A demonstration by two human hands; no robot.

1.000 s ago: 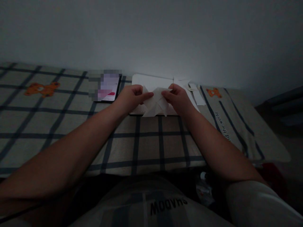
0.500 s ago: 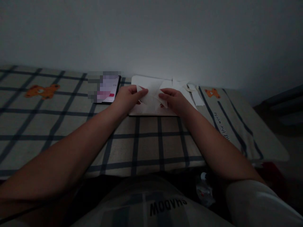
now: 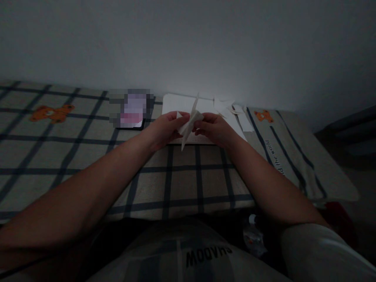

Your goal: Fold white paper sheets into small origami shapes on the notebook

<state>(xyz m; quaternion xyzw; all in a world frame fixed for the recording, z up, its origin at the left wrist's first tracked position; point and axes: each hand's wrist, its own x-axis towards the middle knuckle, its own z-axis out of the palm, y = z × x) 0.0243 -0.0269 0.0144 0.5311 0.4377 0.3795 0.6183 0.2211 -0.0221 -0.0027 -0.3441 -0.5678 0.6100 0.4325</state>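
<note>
A folded piece of white paper (image 3: 190, 118), with pointed corners sticking up and down, is held between my two hands. My left hand (image 3: 170, 126) pinches its left side between thumb and fingers. On the other side, my right hand (image 3: 214, 127) grips the right edge, with the fingers curled. Both hands are just above an open white notebook (image 3: 179, 101) that lies on the checked tablecloth. Parts of the notebook are hidden behind the hands and the paper.
Left of the notebook lies a phone (image 3: 135, 109) with its screen lit, partly blurred out. White paper scraps (image 3: 242, 117) lie at the notebook's right. The checked tablecloth (image 3: 88, 156) runs up to a plain wall (image 3: 188, 47). Below the table edge is a clear plastic bottle (image 3: 254, 235).
My hands have come closer together. The paper, spread flatter between them before, is now folded in, with its points standing up and down.
</note>
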